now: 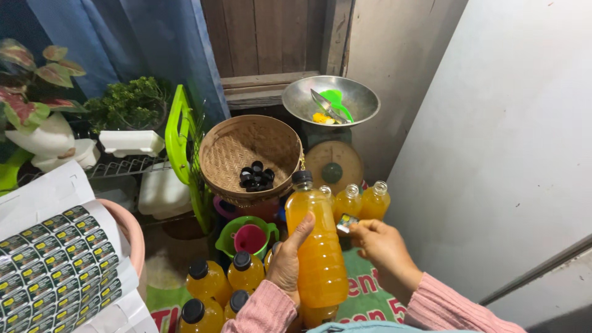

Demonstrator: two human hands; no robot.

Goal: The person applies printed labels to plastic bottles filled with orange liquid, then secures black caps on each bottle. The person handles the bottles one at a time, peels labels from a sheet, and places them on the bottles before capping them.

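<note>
My left hand (pixel 288 259) grips a plastic bottle of orange liquid (pixel 314 246) with a black cap, held upright in front of me. My right hand (pixel 381 243) pinches a small sticker label (pixel 346 223) next to the bottle's right side. Both arms wear pink knit sleeves. A sheet of matching dark labels (pixel 55 265) hangs at the left edge.
Several capped orange bottles (pixel 222 287) stand below left; three uncapped ones (pixel 361 202) stand behind. A woven basket (pixel 231 154) holds black caps (pixel 256 176). A kitchen scale with a metal bowl (pixel 296 98), a green mug with a pink funnel (pixel 246 237), plants and a white wall surround.
</note>
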